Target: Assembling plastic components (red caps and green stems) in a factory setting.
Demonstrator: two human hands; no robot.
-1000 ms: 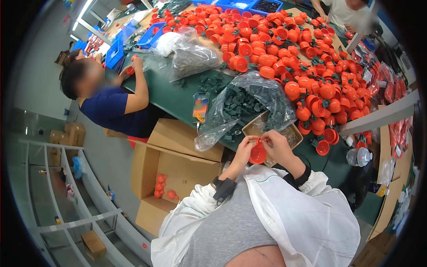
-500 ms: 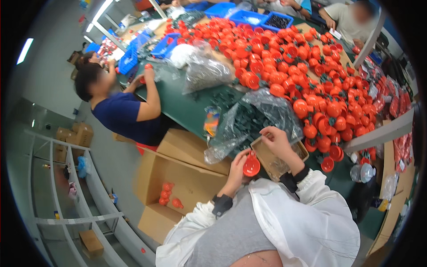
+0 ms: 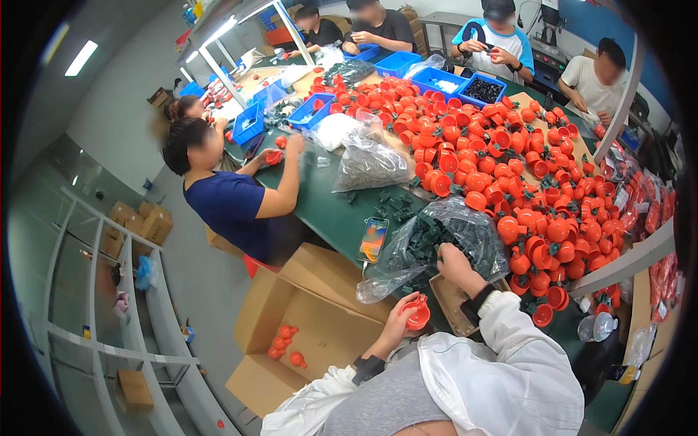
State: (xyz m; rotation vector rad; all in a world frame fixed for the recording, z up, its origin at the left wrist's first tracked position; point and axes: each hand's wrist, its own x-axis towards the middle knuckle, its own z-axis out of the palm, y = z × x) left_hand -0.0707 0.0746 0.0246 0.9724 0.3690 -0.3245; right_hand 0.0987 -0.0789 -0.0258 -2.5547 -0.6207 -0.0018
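My left hand (image 3: 395, 325) holds a red plastic cup-shaped piece (image 3: 419, 317), its hollow side facing up, in front of my body. My right hand (image 3: 461, 269) reaches over the far end of a shallow tan tray (image 3: 465, 325) to the dark green plastic pieces (image 3: 433, 236) in an opened clear bag (image 3: 390, 280). Its fingers are bent together among those pieces; what they pinch, if anything, is too small to make out. Beyond the bag spreads a large heap of red cup-shaped pieces (image 3: 502, 171), many with dark green parts.
An open cardboard box (image 3: 327, 330) with several red pieces stands left of my hands. A phone (image 3: 373, 240) on a cable lies on the green table (image 3: 320, 192). A co-worker in blue (image 3: 225, 192) works at the left; others sit across. A metal post (image 3: 632, 258) stands right.
My right hand has moved from above the tray to the bag of dark green pieces. The left hand keeps its red piece, now tilted differently. The view has shifted, showing more co-workers.
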